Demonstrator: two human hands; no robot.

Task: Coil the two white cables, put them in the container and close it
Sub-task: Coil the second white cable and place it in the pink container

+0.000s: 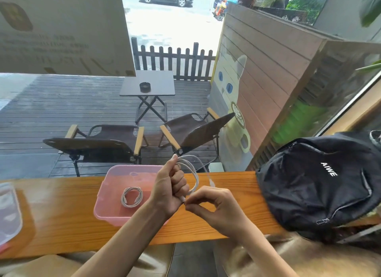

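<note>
Second cable [190, 173] is held looped in the left grip [172, 186], above the bench [61, 215]; its end is pinched by the right grip [214, 206], just right of and below the left grip. Container [107, 194] is set on the bench left of both grips, partly behind the left wrist. Coiled cable [132, 196] is laid inside it. Lid [8, 210] is placed far left at the bench edge. Backpack [317, 182] is rested on the bench well right of the grips.
</note>
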